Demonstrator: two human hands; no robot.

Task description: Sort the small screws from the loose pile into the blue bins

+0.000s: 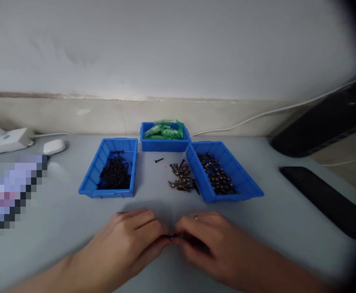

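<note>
My left hand (137, 236) and my right hand (205, 240) meet fingertip to fingertip at the front of the table. Between their pinched fingers is a small dark screw (171, 236), mostly covered. Beyond my left hand stands a blue bin (88, 179) of black screws (115, 173). A second blue bin (242, 173) on the right holds brass-coloured metal parts (220, 179). Beside it, on the table, lies a small pile of similar parts (182, 177) with some dark screws. One black screw (159, 160) lies apart, behind the pile.
At the back, a blue bin (165, 145) holds green plastic packets (165, 131). To the left are a white case (54, 146), a power strip (11, 140) and a blurred-out screen (9, 187). Black objects (324, 199) stand and lie at the right, near a white cable (251, 119).
</note>
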